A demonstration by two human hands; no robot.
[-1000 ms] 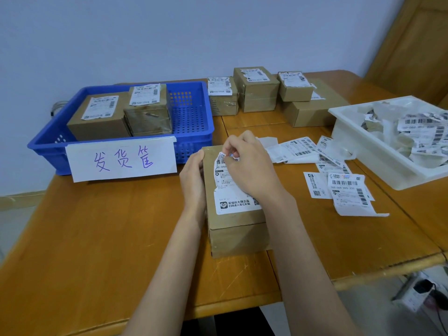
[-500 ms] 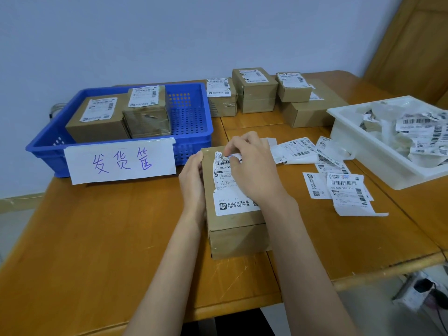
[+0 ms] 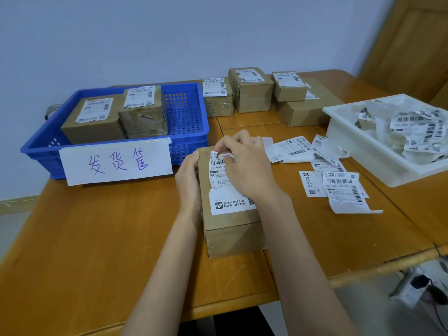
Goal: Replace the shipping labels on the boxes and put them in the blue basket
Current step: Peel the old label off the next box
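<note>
A brown cardboard box (image 3: 230, 229) lies on the wooden table (image 3: 97, 238) in front of me. A white shipping label (image 3: 230, 200) is stuck on its top, its far edge curled up and crumpled. My right hand (image 3: 244, 166) pinches that lifted far edge. Along the box's left side my left hand (image 3: 188, 180) steadies it, fingers resting on the top left corner. At the left back stands the blue basket (image 3: 189, 122), with two labelled boxes (image 3: 97, 122) inside.
Several more labelled boxes (image 3: 251, 89) stand at the back of the table. Loose fresh labels (image 3: 339, 187) lie to the right of my hands. A white bin (image 3: 358, 141) of torn-off labels sits at the right edge. A handwritten paper sign (image 3: 116, 163) hangs on the basket's front.
My right hand has worked the label's far edge a little further up and crumpled it. The left hand and the box stay in place.
</note>
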